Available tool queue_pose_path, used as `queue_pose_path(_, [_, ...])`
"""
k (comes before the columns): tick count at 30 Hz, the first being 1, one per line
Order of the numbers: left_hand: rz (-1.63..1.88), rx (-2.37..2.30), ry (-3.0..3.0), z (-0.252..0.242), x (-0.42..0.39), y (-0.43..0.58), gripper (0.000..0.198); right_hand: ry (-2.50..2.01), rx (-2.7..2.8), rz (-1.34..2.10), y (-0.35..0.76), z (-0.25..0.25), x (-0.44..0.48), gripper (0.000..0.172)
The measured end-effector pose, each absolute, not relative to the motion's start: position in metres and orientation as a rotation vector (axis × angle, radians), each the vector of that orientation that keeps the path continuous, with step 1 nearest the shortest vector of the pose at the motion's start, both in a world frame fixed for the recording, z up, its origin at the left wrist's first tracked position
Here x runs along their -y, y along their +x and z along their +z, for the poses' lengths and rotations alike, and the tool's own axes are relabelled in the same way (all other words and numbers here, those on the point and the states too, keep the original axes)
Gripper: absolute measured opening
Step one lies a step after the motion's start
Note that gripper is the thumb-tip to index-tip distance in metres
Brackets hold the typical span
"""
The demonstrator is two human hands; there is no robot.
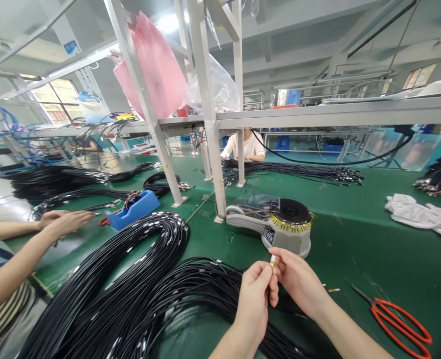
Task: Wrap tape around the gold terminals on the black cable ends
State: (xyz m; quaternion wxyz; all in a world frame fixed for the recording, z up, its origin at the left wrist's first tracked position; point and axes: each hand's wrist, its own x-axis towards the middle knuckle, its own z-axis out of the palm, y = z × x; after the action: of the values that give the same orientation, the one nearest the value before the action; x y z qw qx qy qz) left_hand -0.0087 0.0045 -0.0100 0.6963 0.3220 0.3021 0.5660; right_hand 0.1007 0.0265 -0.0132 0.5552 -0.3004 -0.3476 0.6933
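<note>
My left hand (256,296) is closed, its thumb and fingers pinching a small cable end (273,261), white at the top and amber-yellow below. From the other side, my right hand (299,283) grips the same piece between thumb and fingertips. Most of what runs below the pinch is hidden by my hands. Just beyond them stands a grey tape dispenser (286,242) with a black round disc and yellow tape strips around its rim. A thick bundle of black cables (201,279) lies beside and under my left wrist.
Red-handled scissors (402,319) lie at the right. White gloves (411,212) rest farther back. Another looped cable bundle (130,254) and a blue tape holder (136,209) are on the left, near a co-worker's hands (65,222). White posts (209,124) rise from the green table.
</note>
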Motion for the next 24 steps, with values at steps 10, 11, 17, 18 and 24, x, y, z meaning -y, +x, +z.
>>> queue_pose_path(10, [1.079,-0.618,0.785,-0.009,-0.006,-0.013,0.028,-0.716,1.238,1.438,0.109,-0.008,-0.028,0.015])
queue_pose_path(11, [1.074,-0.646,0.83,-0.009,-0.007,-0.013,0.026,-0.739,1.258,1.414,0.11,-0.009,-0.029,0.017])
queue_pose_path(17, [1.186,-0.99,1.147,-0.015,-0.008,-0.013,0.016,-0.964,1.424,1.11,0.115,-0.015,-0.032,0.028])
queue_pose_path(18, [1.185,-0.986,1.143,-0.016,-0.009,-0.013,0.017,-0.984,1.421,1.114,0.115,-0.015,-0.033,0.029])
queue_pose_path(24, [1.134,-0.848,0.985,-0.017,-0.011,-0.015,0.019,-0.894,1.278,1.406,0.116,-0.016,-0.035,0.026])
